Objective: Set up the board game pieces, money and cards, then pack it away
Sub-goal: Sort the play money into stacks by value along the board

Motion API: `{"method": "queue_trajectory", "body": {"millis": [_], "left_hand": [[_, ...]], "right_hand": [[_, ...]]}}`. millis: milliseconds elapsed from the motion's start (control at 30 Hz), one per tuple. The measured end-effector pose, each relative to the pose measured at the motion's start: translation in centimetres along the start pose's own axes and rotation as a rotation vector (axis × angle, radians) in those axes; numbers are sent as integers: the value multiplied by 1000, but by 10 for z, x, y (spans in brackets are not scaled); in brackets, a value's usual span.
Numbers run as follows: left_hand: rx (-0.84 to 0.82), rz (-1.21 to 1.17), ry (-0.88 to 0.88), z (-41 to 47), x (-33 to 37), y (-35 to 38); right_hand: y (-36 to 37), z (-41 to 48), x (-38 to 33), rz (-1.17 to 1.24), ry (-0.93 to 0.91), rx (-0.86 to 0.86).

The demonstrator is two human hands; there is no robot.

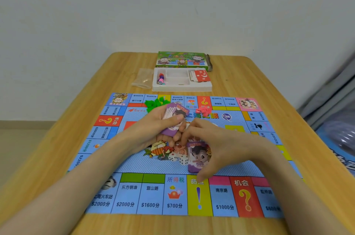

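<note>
The blue game board (146, 167) lies flat on the wooden table. My left hand (153, 125) grips a fanned stack of purple money notes (173, 117) above the board's middle. My right hand (213, 142) hovers beside it, fingertips curled at the stack's lower edge; whether they pinch a note is unclear. A single purple 500 note (197, 158) lies on the board under my right hand. Green houses (155, 104) and red pieces (204, 110) sit in small heaps near the board's far edge.
A white plastic tray (182, 87) beyond the board holds coloured pawns and dice (161, 79) and red question-mark cards (200, 76). Behind it lies the green game box (181, 60). A clear plastic bag (143, 80) rests left of the tray. The wall stands close behind.
</note>
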State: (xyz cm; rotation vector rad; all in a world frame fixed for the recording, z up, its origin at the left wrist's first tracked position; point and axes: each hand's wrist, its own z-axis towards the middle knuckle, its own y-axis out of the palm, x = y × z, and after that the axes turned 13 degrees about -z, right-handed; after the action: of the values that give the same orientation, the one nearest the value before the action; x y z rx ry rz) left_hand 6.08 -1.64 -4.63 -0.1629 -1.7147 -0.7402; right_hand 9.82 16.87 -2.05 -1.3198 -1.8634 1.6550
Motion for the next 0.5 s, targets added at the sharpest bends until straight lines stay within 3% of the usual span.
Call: {"method": "queue_trajectory", "body": {"millis": [367,500], "left_hand": [[23,-6,-7,1,-1,-1],[20,6,0,0,0,0]], "right_hand": [[3,3,-1,-59,-33,42],[0,2,1,53,12,112]]}}
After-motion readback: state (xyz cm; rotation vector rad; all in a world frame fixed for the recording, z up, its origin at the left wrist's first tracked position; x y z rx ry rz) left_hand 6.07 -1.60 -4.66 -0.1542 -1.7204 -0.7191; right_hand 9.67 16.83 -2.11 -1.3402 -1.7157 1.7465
